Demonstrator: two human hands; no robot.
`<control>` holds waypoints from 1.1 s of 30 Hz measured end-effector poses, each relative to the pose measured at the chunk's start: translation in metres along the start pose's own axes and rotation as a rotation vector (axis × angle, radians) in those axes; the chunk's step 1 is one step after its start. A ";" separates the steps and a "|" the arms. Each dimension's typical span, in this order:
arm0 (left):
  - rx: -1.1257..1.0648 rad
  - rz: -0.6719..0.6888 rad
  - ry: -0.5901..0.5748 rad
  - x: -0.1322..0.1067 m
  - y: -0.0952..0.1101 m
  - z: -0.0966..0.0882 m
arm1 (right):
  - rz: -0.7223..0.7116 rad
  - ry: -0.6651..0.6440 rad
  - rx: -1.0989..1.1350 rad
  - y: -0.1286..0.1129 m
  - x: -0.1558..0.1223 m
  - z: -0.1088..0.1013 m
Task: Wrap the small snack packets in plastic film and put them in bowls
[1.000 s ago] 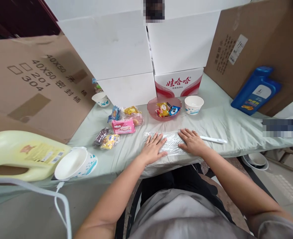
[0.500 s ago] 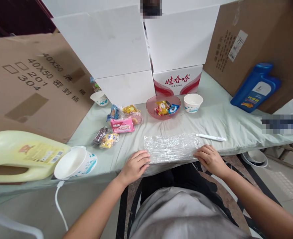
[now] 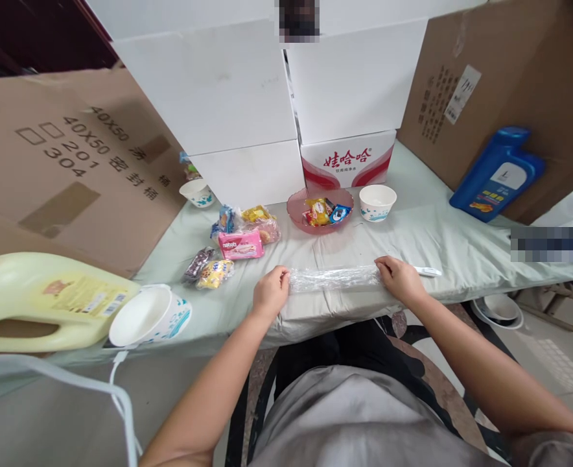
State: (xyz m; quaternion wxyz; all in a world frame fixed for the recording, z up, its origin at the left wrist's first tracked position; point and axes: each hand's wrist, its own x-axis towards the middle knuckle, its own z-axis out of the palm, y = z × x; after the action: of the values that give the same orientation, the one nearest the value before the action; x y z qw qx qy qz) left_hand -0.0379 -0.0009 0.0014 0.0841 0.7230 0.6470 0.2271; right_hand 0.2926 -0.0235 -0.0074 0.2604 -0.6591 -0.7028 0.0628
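A crinkled sheet of clear plastic film (image 3: 334, 279) stretches between my two hands near the table's front edge, folded into a narrow strip. Its left end is pinched between the thumb and fingers of my left hand (image 3: 271, 290). My right hand (image 3: 400, 280) grips the other end, with its fingers closed. Just beyond my right hand lies a slim white stick-like item (image 3: 428, 271), partly hidden behind that hand. A pink bowl (image 3: 296, 220) of wrapped snacks and a white paper cup (image 3: 378, 202) stand behind the film.
Wrapped snacks (image 3: 240, 245) lie left of centre. Another paper cup (image 3: 145, 318) and a pale yellow jug (image 3: 72, 298) stand at the near left. Cardboard boxes (image 3: 82, 155) flank both sides, and white boxes (image 3: 242, 91) close off the back. A blue bottle (image 3: 498, 175) leans at right.
Both hands have moved slightly forward, from resting flat at the film's ends to pinching them. The film, spread wide before, is now a narrower strip farther from the table edge.
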 end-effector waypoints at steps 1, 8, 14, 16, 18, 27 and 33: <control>0.044 -0.006 -0.001 0.003 0.002 0.003 | 0.013 -0.021 -0.063 -0.003 0.004 0.003; 0.244 -0.058 -0.015 0.011 0.007 0.013 | 0.046 -0.092 -0.367 -0.012 0.004 0.016; 0.331 0.054 0.192 0.007 0.032 0.005 | -0.194 0.119 -0.277 -0.016 -0.002 0.007; 0.272 0.217 0.147 -0.002 0.046 0.012 | -0.342 0.068 -0.277 -0.023 -0.006 0.010; 0.227 0.359 -0.015 -0.013 0.057 0.025 | -0.464 -0.055 -0.289 -0.029 -0.012 0.017; 0.228 0.409 -0.167 -0.035 0.064 0.040 | -0.491 -0.125 -0.214 0.004 -0.063 0.006; 0.109 0.550 -0.181 -0.073 0.103 0.054 | -0.442 0.079 -0.105 0.023 -0.095 -0.020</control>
State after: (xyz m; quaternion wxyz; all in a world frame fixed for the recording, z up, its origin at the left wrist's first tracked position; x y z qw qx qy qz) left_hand 0.0738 -0.0782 -0.0199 0.0380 0.8921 0.4276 0.1409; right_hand 0.3213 -0.1168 -0.0273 0.2606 -0.5035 -0.8217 -0.0581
